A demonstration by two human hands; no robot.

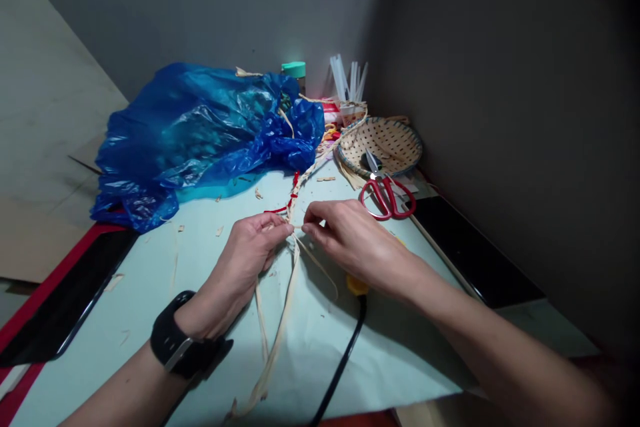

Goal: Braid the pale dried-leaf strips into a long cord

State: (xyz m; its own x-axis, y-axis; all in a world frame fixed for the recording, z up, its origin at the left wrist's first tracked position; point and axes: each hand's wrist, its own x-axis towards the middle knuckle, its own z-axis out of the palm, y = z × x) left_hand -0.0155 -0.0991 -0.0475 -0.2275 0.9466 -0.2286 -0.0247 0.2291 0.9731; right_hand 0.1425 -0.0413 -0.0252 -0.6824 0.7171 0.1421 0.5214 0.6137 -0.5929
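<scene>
A braid of pale plant fibre (311, 168) runs from the woven basket at the back down to my hands, with a red tie (294, 195) around it. My left hand (253, 240), a black watch on its wrist, pinches the braid's lower end. Just to the right, my right hand (345, 230) grips a thin fibre strand between thumb and fingertips. Loose strands (290, 293) hang from the pinch point toward the table's front edge. How the strands cross under my left fingers is hidden.
A large blue plastic bag (200, 127) bulges at the back left. Red-handled scissors (387, 197) lean on a shallow woven basket (400, 143). Behind stand clear sticks (347, 80) and a green-lidded jar (294, 70). A black cable (345, 353) with a yellow end crosses the pale table cover (200, 320).
</scene>
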